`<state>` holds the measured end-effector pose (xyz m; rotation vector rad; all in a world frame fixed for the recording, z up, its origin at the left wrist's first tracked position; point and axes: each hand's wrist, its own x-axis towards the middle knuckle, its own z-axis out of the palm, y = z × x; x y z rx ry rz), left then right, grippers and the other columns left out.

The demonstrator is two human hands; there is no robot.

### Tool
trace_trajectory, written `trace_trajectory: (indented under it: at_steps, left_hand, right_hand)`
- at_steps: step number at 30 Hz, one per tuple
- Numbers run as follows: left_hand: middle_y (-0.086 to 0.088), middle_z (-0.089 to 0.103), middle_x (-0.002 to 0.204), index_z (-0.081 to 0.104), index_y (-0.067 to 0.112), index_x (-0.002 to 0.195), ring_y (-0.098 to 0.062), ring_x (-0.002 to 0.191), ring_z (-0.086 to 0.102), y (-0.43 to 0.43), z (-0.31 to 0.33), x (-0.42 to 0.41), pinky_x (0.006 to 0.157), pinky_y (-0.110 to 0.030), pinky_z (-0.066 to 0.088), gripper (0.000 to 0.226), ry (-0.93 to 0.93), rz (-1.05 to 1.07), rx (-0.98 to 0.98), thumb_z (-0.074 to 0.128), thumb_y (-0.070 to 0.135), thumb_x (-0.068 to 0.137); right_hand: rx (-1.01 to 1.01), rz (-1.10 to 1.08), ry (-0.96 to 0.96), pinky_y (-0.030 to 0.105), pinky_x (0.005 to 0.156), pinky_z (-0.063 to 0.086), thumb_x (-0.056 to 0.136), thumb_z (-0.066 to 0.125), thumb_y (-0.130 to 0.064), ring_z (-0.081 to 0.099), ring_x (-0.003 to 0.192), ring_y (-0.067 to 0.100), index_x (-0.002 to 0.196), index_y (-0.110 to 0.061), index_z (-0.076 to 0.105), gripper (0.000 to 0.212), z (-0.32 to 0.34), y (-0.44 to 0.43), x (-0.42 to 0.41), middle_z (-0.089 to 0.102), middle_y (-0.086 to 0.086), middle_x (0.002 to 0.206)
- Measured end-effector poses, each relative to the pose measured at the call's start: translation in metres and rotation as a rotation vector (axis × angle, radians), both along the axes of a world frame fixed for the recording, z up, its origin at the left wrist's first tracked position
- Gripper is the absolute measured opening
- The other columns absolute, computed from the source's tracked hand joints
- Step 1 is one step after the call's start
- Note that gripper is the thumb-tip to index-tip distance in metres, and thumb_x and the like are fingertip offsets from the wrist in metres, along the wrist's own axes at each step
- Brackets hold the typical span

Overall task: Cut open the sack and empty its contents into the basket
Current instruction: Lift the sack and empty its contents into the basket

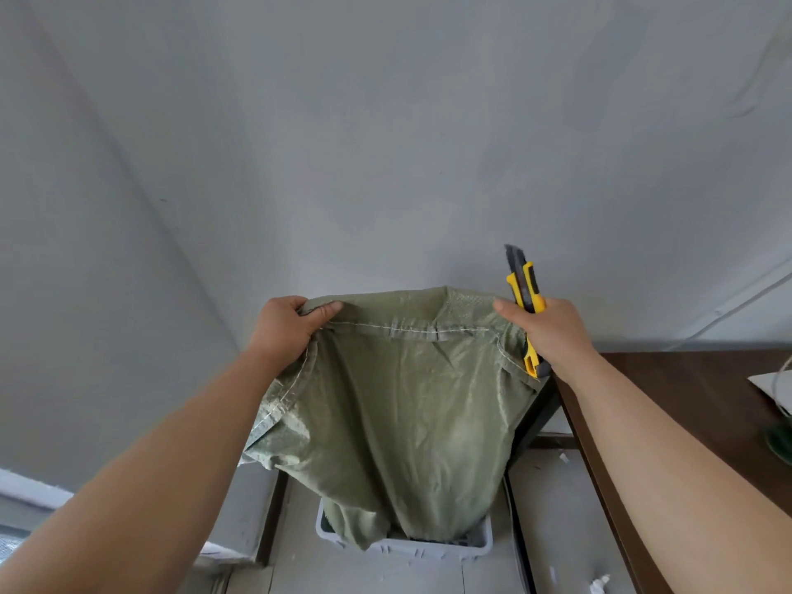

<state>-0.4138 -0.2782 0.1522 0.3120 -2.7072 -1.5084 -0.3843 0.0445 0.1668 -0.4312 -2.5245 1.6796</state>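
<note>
Pale green woven plastic sack [398, 409] held upside down directly above the light grey slatted plastic basket [480, 548], stitched seam uppermost, lower mouth end hanging down inside the basket's rim. Left hand [285, 325] above and left of the basket: fingers curled, thumb clamped over the seam corner, firm grip on the cloth. Right hand [553, 332] above and right of the basket: closed round the handle of a yellow-and-grey snap-blade utility knife [525, 289], blade out and pointing up, away from the basket; thumb pressed to the sack's other top corner, so this hand carries both. Cloth hangs limp and flat with no bulge, so I judge the cutting done and the sack largely emptied. Something dark shows inside the basket beside the sack's hem; too little in view to say what. Left to do, by my reading: a shake to free anything caught in the folds, lift the sack clear of the basket, put the knife down. Dark brown wooden bench [685, 400] stands right of the basket.
</note>
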Motion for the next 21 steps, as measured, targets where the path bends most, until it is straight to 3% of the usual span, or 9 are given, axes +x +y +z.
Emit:
trace_trajectory:
  at_steps: [7,14,21]
  left_hand:
    - [-0.01,0.047,0.059,0.059,-0.005,0.074,-0.021,0.053,0.044,0.003,0.008,-0.005,0.051,-0.028,0.035,0.053,0.104,0.065,-0.016,0.066,0.047,0.084]
    - [-0.003,0.046,0.054,0.054,0.009,0.066,-0.019,0.05,0.043,0.01,0.018,-0.014,0.052,-0.028,0.035,0.042,0.146,0.055,-0.036,0.065,0.045,0.085]
    - [-0.002,0.042,0.052,0.052,0.008,0.063,-0.018,0.047,0.039,0.016,0.023,-0.015,0.049,-0.028,0.033,0.045,0.171,0.068,-0.015,0.066,0.045,0.084]
  right_hand:
    - [-0.043,-0.07,0.045,0.025,0.046,0.022,0.078,0.075,-0.04,0.023,0.043,0.012,0.057,-0.021,0.03,0.053,0.005,-0.001,0.0,0.021,-0.004,0.052]
    - [-0.033,-0.048,0.061,0.023,0.045,0.025,0.079,0.075,-0.039,0.023,0.037,0.009,0.056,-0.02,0.033,0.052,0.011,0.002,-0.006,0.023,-0.008,0.044]
    - [-0.039,-0.063,0.08,0.026,0.046,0.025,0.08,0.073,-0.04,0.023,0.037,0.011,0.057,-0.02,0.031,0.052,0.023,0.002,-0.008,0.023,-0.004,0.048]
